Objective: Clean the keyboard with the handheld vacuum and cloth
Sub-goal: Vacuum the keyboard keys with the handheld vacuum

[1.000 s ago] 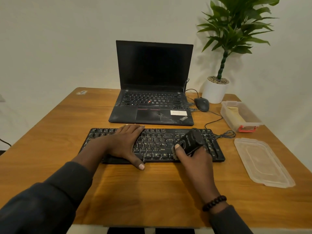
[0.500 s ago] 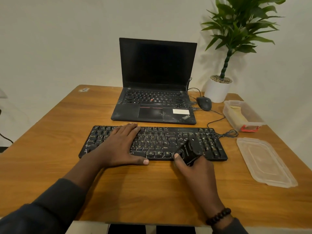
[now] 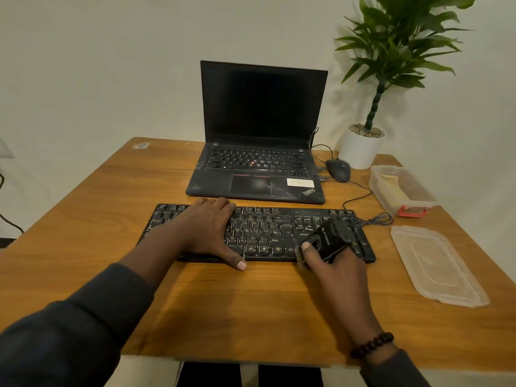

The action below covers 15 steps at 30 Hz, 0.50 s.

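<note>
A black keyboard [image 3: 268, 233] lies across the middle of the wooden table [image 3: 251, 308]. My left hand [image 3: 206, 227] rests flat on its left half, fingers straight, thumb over the front edge. My right hand [image 3: 335, 263] grips a small black handheld vacuum [image 3: 329, 238], which sits tilted on the keyboard's right part near the front row of keys. A yellowish cloth [image 3: 393, 185] lies inside the clear plastic box at the right.
An open black laptop [image 3: 259, 163] stands behind the keyboard, a wired mouse [image 3: 338, 169] beside it. A potted plant [image 3: 363, 146] stands at the back right. A clear plastic box [image 3: 402, 201] and its loose lid [image 3: 435, 266] lie along the right edge.
My right hand has drawn the vacuum from the upper keys down toward the keyboard's front edge. My left hand stays on the left half.
</note>
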Tool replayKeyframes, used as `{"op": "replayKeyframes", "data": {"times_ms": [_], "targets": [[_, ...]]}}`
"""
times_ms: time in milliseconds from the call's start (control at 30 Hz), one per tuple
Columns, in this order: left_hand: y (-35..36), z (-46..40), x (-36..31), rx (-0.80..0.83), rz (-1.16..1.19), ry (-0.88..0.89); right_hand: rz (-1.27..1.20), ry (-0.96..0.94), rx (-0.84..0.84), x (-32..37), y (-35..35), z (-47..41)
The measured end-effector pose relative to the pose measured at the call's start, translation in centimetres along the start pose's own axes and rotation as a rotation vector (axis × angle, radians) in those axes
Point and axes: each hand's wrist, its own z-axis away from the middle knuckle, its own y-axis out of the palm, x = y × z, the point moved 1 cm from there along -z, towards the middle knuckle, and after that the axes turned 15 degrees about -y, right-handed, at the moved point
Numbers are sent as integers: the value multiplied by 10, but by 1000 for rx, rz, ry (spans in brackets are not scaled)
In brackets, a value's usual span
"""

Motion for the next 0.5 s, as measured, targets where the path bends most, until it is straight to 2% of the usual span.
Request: {"op": "replayKeyframes", "data": {"times_ms": [100,200,300,400,500], "targets": [[0,0,0,7,-2,-7,-27,7,-23,0,5,-1],[-1,0,0,24,-4,-15,87,-28,105,-2,16,5],[-2,0,-1,26,-14,-20,51,-29,193,2,3,-3],[-1,-1,-1,26,-14,-23,-29,-32,78,2,-3,-10],[3,0,0,22,19,-32,-15,-23,54,-1,12,2]]}}
